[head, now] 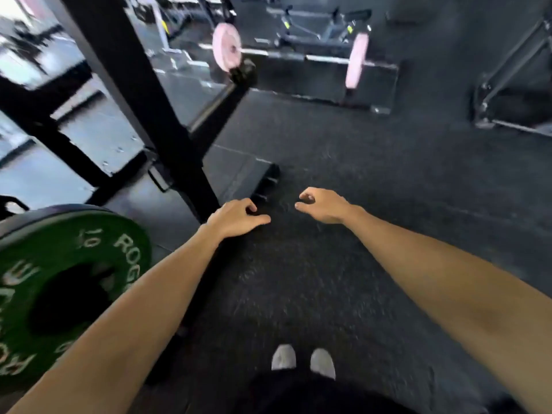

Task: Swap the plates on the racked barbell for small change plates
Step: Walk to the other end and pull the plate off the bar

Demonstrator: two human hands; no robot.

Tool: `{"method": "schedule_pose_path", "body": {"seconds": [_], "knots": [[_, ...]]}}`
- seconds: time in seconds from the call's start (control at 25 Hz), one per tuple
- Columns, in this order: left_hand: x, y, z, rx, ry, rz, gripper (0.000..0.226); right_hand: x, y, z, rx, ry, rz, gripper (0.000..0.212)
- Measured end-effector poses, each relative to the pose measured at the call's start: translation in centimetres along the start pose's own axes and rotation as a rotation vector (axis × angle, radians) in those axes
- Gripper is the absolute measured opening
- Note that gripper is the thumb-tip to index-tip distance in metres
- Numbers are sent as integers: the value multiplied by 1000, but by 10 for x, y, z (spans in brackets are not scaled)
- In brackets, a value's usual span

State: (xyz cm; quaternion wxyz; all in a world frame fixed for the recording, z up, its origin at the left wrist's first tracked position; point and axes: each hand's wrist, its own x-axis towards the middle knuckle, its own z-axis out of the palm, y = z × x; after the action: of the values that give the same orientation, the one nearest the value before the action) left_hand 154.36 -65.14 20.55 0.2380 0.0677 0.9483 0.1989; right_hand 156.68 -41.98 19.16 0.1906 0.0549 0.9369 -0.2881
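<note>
A green 10 bumper plate [62, 282] with white lettering fills the lower left, with a black plate edge behind it. My left hand [236, 218] reaches forward over the floor just right of the rack's black base beam, fingers curled loosely and holding nothing. My right hand [322, 204] is stretched out beside it, about a hand's width to the right, fingers bent and empty. A row of small dark plates or pegs [267, 182] sits on the floor just beyond my left hand; the blur hides what they are.
The black rack upright [134, 94] slants across the left. A second barbell with pink plates [227, 50] lies on a low platform at the back. Another black frame [507, 94] stands at the right. My white shoes [301, 358] stand on dark rubber flooring.
</note>
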Motion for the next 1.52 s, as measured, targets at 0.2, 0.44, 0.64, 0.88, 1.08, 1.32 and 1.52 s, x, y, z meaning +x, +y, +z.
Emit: {"method": "schedule_pose_path", "body": {"seconds": [0.2,0.44,0.64,0.88,1.08,1.32,1.52], "knots": [[-5,-9,121,88,-345,5,72,-60,101,87,163,-114,291,51],[-34,-48,216,156,-673,17,64,-143,163,188,268,-237,598,52],[-38,-52,254,302,-911,84,44,-190,183,233,337,-316,771,34],[21,-7,266,491,-1035,105,58,-184,224,221,465,-241,840,33],[109,84,276,508,-951,136,54,-139,297,155,530,-259,820,33],[201,212,273,325,-761,122,44,-85,417,6,497,-113,810,34],[261,271,281,139,-589,40,38,-14,469,-65,466,-195,739,37]]}}
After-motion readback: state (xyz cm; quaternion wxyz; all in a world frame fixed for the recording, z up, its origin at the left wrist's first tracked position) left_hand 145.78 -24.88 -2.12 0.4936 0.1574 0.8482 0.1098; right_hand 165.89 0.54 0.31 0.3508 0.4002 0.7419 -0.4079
